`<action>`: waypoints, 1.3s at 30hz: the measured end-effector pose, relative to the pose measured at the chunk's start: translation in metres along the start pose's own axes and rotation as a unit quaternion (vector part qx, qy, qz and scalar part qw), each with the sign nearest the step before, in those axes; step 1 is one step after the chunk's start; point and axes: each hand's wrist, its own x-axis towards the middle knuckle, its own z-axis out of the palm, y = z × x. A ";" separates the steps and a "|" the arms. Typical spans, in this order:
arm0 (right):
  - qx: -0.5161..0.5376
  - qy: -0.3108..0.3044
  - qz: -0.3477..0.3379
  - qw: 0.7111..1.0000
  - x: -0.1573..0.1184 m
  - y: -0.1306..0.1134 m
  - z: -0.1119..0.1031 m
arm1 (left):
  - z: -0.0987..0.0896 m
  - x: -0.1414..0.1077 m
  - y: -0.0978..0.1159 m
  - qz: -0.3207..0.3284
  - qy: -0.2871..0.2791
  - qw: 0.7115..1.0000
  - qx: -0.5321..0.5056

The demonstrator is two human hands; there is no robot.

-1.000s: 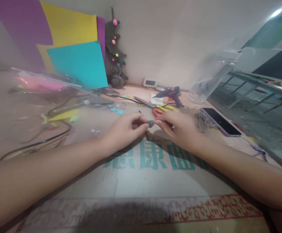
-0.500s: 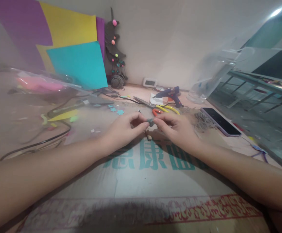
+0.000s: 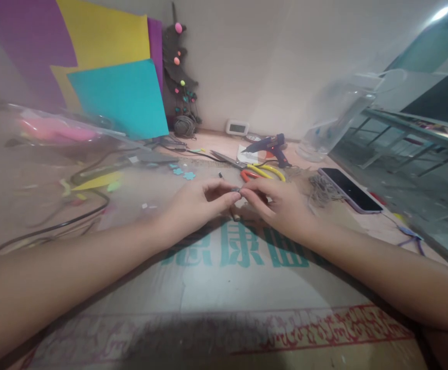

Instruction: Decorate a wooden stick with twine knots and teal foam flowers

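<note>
Between the fingertips of both hands is a small grey piece (image 3: 236,190), mostly covered by them. My left hand (image 3: 208,200) pinches it from the left, thumb and finger pressed together. From the right my right hand (image 3: 275,203) pinches the same piece, its fingertips touching those of my left hand. A thin dark stick with a light end (image 3: 235,217) lies below the hands, partly hidden by them. Just behind the hands are scissors (image 3: 272,171) with yellow and red-orange handles. The board (image 3: 227,293) under the forearms bears green characters and a red border.
A blue glue gun (image 3: 272,146), a small white clock (image 3: 237,127) and a clear jug (image 3: 324,128) stand or lie at the back. Grey yarn (image 3: 324,189) and a phone (image 3: 350,190) are at the right. Coloured sheets (image 3: 119,100), cables and paper scraps occupy the left.
The fingertips of my two hands have come closer together, and less of the grey piece shows between them. The view has shifted slightly.
</note>
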 end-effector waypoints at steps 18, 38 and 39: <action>0.009 0.003 0.024 1.000 -0.006 0.002 -0.001 | -0.003 -0.001 0.006 0.019 0.038 0.993 0.113; 0.086 0.018 0.073 0.993 -0.002 -0.002 0.002 | -0.001 -0.004 0.002 0.024 -0.016 0.998 0.047; 0.089 0.017 0.073 0.993 -0.003 -0.002 0.002 | -0.001 -0.003 0.002 0.025 -0.016 0.998 0.054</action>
